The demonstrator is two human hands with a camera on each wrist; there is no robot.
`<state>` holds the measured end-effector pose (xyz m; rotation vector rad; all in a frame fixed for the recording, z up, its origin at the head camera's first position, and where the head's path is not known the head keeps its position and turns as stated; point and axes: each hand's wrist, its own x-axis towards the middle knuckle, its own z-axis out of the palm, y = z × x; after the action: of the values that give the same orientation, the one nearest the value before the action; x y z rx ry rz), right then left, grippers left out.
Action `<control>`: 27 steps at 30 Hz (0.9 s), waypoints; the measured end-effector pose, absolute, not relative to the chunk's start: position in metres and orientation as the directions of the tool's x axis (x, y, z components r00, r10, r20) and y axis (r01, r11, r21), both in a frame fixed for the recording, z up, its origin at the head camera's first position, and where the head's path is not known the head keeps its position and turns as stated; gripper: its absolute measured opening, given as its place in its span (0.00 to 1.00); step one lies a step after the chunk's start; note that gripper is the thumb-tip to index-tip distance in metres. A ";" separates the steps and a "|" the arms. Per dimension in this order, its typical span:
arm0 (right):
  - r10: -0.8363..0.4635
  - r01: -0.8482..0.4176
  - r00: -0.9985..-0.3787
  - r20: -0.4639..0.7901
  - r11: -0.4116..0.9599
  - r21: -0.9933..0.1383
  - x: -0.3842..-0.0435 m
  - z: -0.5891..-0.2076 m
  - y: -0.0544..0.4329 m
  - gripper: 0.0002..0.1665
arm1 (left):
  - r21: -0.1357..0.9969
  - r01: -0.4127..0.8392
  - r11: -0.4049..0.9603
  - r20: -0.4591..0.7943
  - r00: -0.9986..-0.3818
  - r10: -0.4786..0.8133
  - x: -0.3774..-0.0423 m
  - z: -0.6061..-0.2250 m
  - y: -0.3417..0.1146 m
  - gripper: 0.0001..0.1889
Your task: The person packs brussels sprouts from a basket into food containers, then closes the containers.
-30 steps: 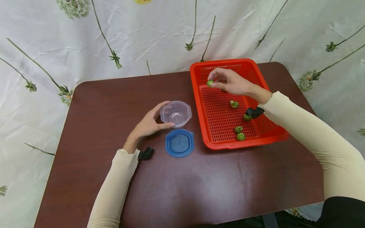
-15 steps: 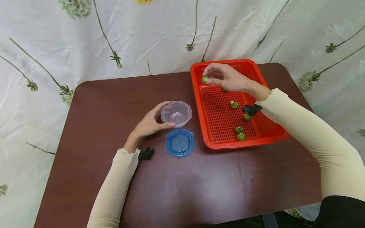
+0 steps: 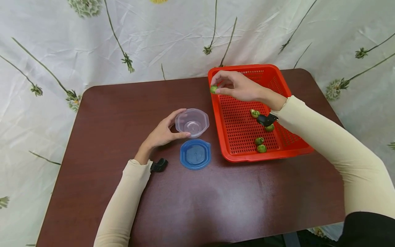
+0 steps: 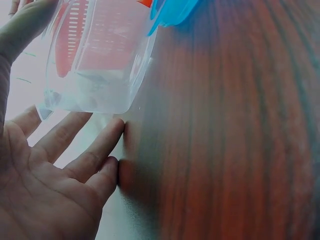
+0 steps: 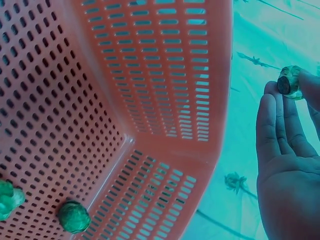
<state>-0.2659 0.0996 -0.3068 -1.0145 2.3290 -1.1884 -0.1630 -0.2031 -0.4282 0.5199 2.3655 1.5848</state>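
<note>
My right hand (image 3: 237,85) pinches a Brussels sprout (image 3: 213,89) between thumb and fingertips, above the far left rim of the red basket (image 3: 219,130). In the right wrist view the sprout's (image 5: 288,81) cut brown stem end shows, outside the basket wall. My left hand (image 3: 163,133) holds a clear plastic container (image 3: 197,118) from its left side, thumb near, fingers behind. The container stands open on the table with nothing seen inside. Close in front of it lies a blue lid (image 3: 195,154). Several more sprouts (image 3: 261,148) lie on the basket floor.
The brown table (image 3: 123,109) bears everything, with a floral cloth (image 3: 172,37) hanging behind its far edge. Perforated basket walls (image 5: 220,100) rise beside my right hand.
My right hand has carried the sprout leftward, from over the basket's inside to its left rim. My left hand and the container stay in place.
</note>
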 end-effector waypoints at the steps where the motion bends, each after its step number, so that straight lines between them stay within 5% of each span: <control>1: -0.727 -0.446 -0.686 0.021 0.397 -0.802 -0.265 -0.306 0.098 0.13 | 0.925 0.157 0.347 -0.006 -0.905 0.425 -0.163 -0.428 -0.203 0.46; 27: -0.846 -0.578 -0.534 -0.022 0.383 -0.720 -0.253 -0.320 0.056 0.12 | 0.934 0.135 0.330 -0.018 -0.906 0.422 -0.166 -0.430 -0.203 0.45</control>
<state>-0.2527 0.0559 -0.3196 -1.2332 2.2607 -0.9462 -0.1656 -0.2030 -0.4300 0.5027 2.3390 1.6056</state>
